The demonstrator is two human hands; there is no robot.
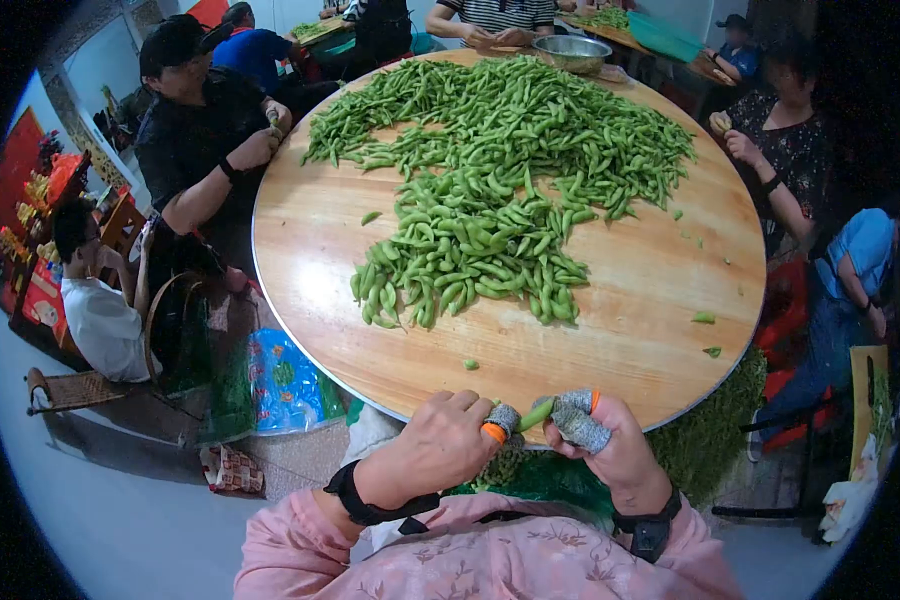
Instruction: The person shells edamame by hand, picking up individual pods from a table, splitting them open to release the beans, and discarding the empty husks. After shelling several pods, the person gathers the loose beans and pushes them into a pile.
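Head view, looking down at the near edge of a round wooden table (650, 290). The left hand (438, 447) and the right hand (602, 440) meet just over the table rim, both closed in a narrow pinch on a single green pod (535, 412), which lies tilted between them, its lower end at the left thumb and its upper end under the right fingers. Grey finger guards (582, 428) with orange bands cover the pinching digits of both hands. Each wrist carries a dark strap; pink sleeves show below. Directly beneath the hands sits a green sack (540, 478) that appears to hold more pods. A large heap of pods (490, 180) spreads across the middle and far half of the table, well apart from the hands; a few stray pieces (703, 317) lie near the right rim. A metal bowl (573, 50) stands at the far edge. Other seated people: a person in black (195, 135) at left, a person in a patterned top (792, 150) at right, each with hands raised at the table edge.
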